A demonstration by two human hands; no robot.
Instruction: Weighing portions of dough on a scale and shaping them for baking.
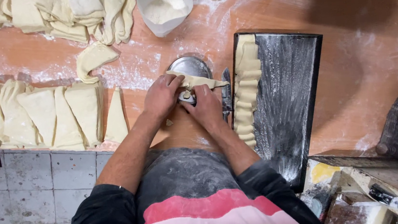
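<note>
Both hands closed on dough strip: left hand pinching its left end, right hand just beneath. Long axis left-to-right, free tip pointing right past fingers, over round metal lid on counter.

An orange table dusted with flour carries the work. On it lie a row of folded dough triangles at the near left edge, a heap of dough sheets at the far left, 1 loose piece between them, a white flour tub, a metal bowl and a black tray.
</note>
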